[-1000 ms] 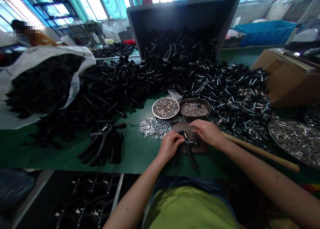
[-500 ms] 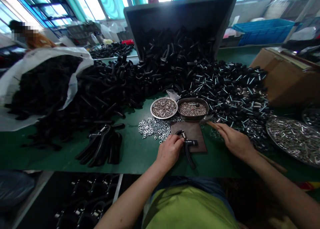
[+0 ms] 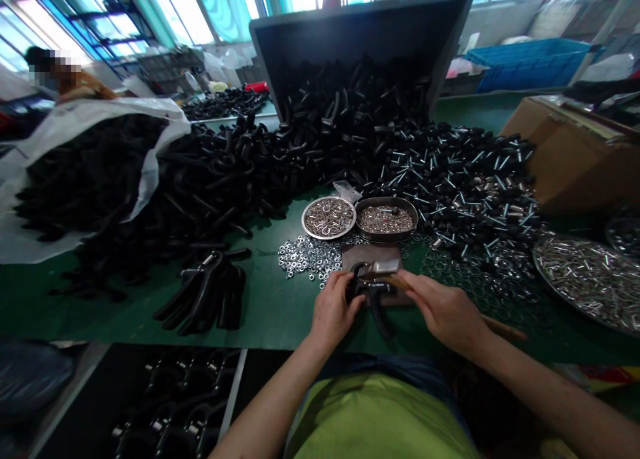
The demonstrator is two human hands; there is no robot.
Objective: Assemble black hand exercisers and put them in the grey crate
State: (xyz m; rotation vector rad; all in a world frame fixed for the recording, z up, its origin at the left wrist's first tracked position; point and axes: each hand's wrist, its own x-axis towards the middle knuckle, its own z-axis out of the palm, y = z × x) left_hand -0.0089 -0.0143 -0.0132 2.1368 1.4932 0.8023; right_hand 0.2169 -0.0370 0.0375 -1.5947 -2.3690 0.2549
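My right hand (image 3: 447,310) is closed round the wooden handle of a hammer (image 3: 385,267). The hammer's metal head is over the top of a black hand grip exerciser (image 3: 381,315), partly covering it; whether they touch I cannot tell. My left hand (image 3: 334,310) holds the exerciser from the left, thumb and fingers around its upper part. It lies on a dark flat plate (image 3: 356,253), one handle pointing toward me. Loose nuts (image 3: 303,255) are spread left of the plate. Behind it stand a round dish (image 3: 303,225) and an oval tin (image 3: 416,224) of small metal parts.
Black handles (image 3: 235,159) are heaped across the back before a tilted grey bin (image 3: 350,35). Black-headed bolts (image 3: 465,172) and a pan of metal pins (image 3: 590,282) lie right, near a cardboard box (image 3: 575,152). Assembled exercisers (image 3: 205,292) lie left. A person (image 3: 75,79) is beyond.
My right hand has brought the hammer left, from beside the plate to over the exerciser. The left hand's fingers have shifted slightly around the exerciser's top.
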